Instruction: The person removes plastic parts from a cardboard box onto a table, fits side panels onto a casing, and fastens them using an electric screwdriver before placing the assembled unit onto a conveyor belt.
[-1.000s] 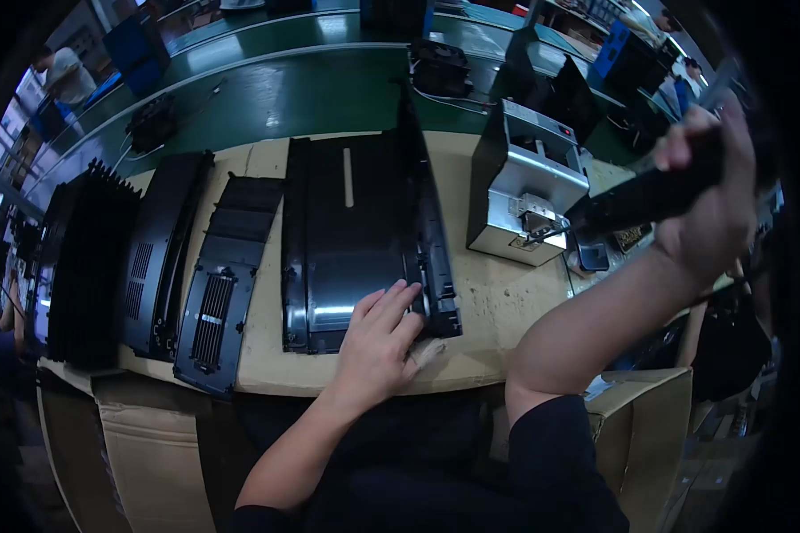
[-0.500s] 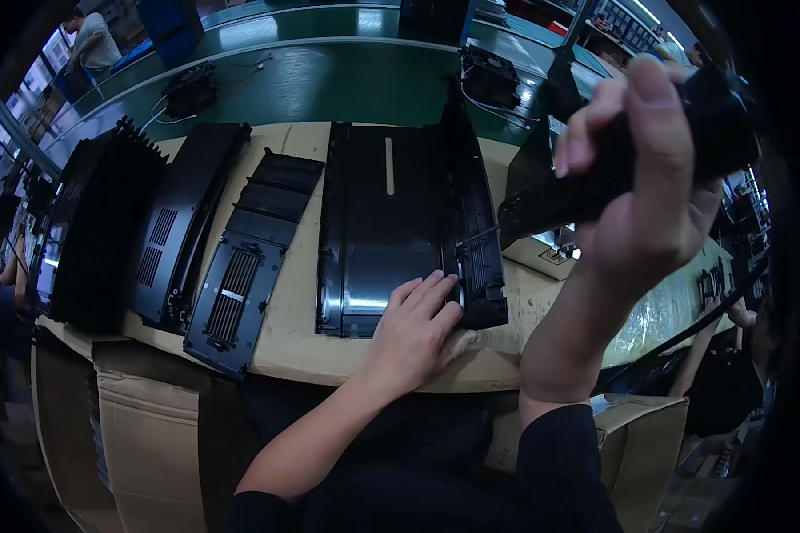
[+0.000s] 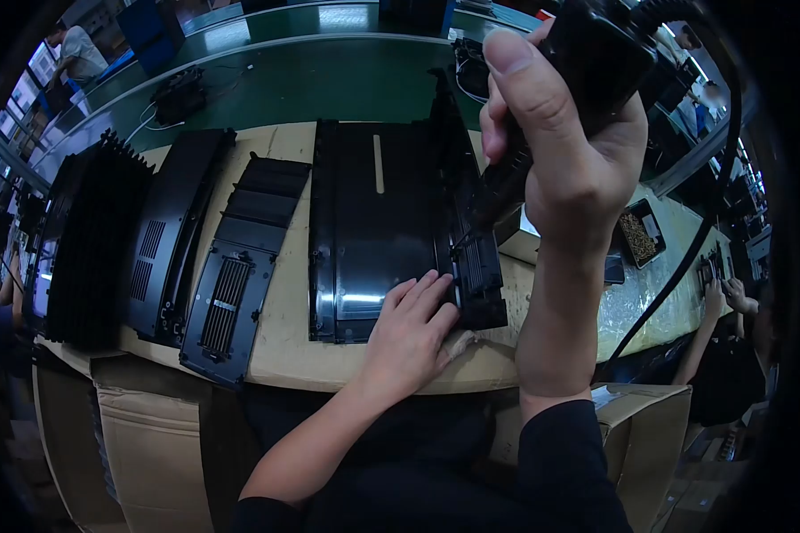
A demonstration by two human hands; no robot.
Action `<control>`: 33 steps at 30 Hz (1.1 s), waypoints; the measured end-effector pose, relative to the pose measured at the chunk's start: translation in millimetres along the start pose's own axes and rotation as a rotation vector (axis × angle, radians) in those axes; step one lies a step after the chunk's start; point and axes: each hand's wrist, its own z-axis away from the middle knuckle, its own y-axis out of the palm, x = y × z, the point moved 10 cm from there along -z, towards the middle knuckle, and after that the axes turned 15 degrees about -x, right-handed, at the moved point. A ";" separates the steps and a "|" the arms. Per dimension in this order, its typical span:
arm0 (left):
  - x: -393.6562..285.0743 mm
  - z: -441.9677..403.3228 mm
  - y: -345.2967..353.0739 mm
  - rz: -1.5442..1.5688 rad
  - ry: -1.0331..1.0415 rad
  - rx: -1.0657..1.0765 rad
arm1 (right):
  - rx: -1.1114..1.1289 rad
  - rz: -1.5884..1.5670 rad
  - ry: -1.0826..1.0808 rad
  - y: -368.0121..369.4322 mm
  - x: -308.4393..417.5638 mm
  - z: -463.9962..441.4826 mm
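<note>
A black plastic housing [image 3: 387, 233] lies on the cardboard-covered bench, a long slot in its flat panel. Along its right side stands a raised wall with a vented end [image 3: 482, 271]. My left hand [image 3: 409, 333] rests flat on the lower right of the housing, fingers stretched out. Wrapped in my right hand [image 3: 582, 164] is a black corded electric screwdriver [image 3: 603, 58], tilted down to the left. Its thin bit points at the inner side of the wall; whether the tip touches a screw is too small to tell.
To the left lie a vented black panel [image 3: 231, 298], another black cover [image 3: 171, 240] and a stack of black parts [image 3: 93, 240]. A tray of screws [image 3: 640, 233] sits at right. The cable [image 3: 695, 244] hangs there. Behind is a green conveyor [image 3: 316, 80]; a co-worker's hands [image 3: 729, 298] are far right.
My right hand and the screwdriver have moved left, and the screwdriver stands steeper. My left hand stays on the housing. The view has shifted slightly, bringing the screw tray into sight.
</note>
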 end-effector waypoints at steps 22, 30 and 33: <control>-0.1 5.5 2.5 -0.037 0.053 -0.012 | 0.238 -0.275 0.337 -13.0 -76.0 -18.2; 21.9 86.6 -177.1 0.064 -0.159 -0.545 | -0.349 -0.402 0.014 -142.8 4.0 -47.6; 99.6 184.4 -243.4 0.013 -0.620 -0.918 | -0.342 -0.055 -0.229 -166.9 40.6 -40.8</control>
